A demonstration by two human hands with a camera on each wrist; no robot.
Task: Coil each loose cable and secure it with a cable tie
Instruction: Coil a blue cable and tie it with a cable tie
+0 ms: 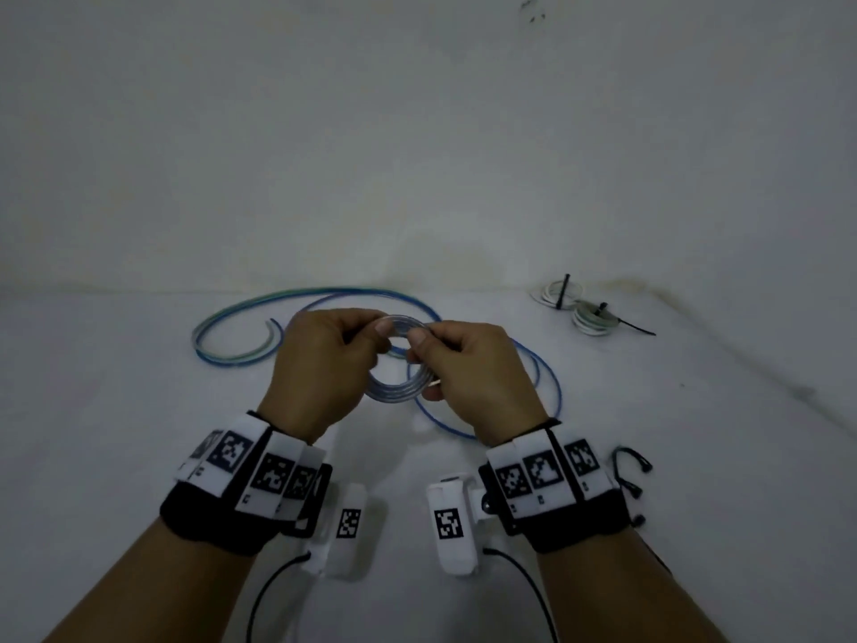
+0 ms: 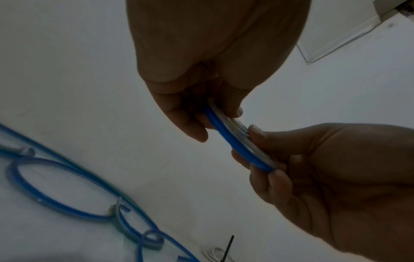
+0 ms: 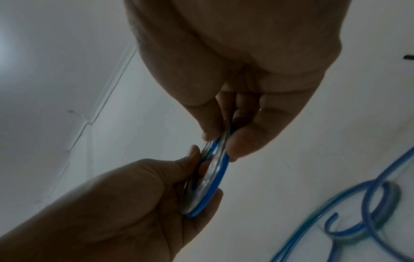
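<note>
Both hands are up over the white table (image 1: 139, 457), sharing one small coil (image 1: 394, 392) between them. The left hand (image 1: 320, 368) pinches its left side, thumb on top and fingers curled beneath; the right hand (image 1: 473, 378) clamps the right side the same way, thumbs nearly meeting at the top. Just beyond, loose blue cables (image 1: 232, 327) sprawl across the table, partly hidden by the hands. Far right, two tied coils (image 1: 579, 308) lie touching, black ties (image 1: 563, 290) sticking out.
</note>
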